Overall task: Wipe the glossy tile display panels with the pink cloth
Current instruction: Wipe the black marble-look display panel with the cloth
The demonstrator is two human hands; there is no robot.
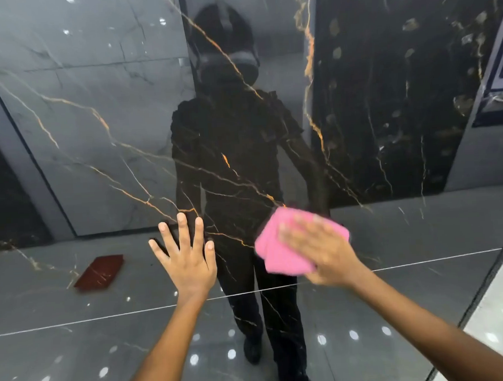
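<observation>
R hand [320, 250] pressed the pink cloth [279, 247] flat on the glossy dark panel [95, 125], fingers straight, slightly spread over it. L hand [187, 257] lay flat on panel just left of cloth, fingers spread wide, holding nothing.

Mirror-glossy black marble-look tile panel [100, 116] with gold veins; soft, matt pink cloth [277, 253]

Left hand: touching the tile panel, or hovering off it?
Touching. The head view shows the left hand flat, fingers spread, on the glossy tile panel, fingertips meeting their reflection with no gap.
</observation>
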